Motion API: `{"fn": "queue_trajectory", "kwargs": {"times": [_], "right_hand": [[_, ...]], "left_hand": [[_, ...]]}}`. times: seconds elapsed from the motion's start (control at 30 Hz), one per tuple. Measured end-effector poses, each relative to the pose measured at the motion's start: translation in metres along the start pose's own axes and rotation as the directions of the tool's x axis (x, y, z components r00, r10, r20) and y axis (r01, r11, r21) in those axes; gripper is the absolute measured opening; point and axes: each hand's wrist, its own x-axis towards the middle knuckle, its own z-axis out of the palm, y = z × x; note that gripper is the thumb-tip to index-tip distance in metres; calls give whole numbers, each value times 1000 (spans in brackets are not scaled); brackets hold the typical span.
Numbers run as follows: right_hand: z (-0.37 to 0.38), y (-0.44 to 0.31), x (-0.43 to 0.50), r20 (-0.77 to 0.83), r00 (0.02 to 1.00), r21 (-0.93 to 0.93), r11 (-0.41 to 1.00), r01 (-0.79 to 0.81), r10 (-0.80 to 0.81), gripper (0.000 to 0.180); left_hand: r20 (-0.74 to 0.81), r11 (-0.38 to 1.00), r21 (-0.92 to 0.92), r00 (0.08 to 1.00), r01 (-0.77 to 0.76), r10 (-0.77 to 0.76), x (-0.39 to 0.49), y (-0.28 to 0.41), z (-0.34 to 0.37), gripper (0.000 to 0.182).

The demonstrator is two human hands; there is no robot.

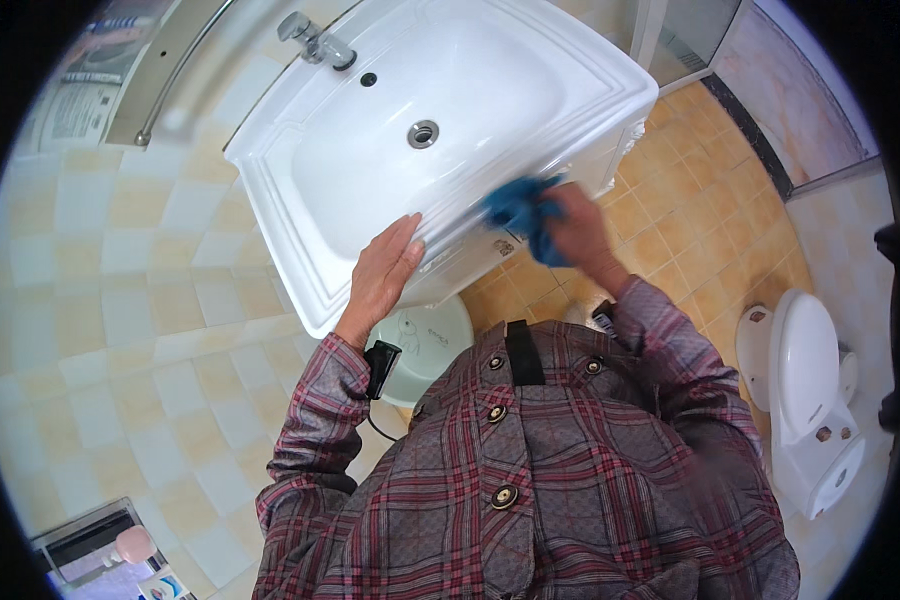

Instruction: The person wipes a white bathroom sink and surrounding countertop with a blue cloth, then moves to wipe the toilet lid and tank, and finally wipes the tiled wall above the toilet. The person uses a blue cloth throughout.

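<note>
A white ceramic washbasin on a vanity cabinet lies before me. My left hand rests flat on the basin's front rim, fingers together and holding nothing. Bunched in my right hand is a blue cloth, held against or close to the basin's front edge; both are motion-blurred. Whether the cloth touches the rim or the cabinet front, I cannot tell. Farther back in the basin sit a metal drain and a dark overflow hole. A chrome faucet stands at the back rim.
A pale green plastic tub stands below the basin's front left corner. To the right is a white toilet on the yellow tiled floor. A metal towel bar runs along the left wall, and a glass partition stands beyond.
</note>
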Motion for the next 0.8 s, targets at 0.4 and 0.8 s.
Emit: {"fn": "queue_trajectory", "kwargs": {"times": [0.4,0.8], "right_hand": [[48,-60,-18,204,820,154,809,-567,535,38],[45,-31,-15,64,602,415,527,-742,796,34]], "left_hand": [[-69,916,383,985,-120,158,-31,-45,-34,57],[-17,977,179,993,-115,120,-39,-77,-23,57]]}}
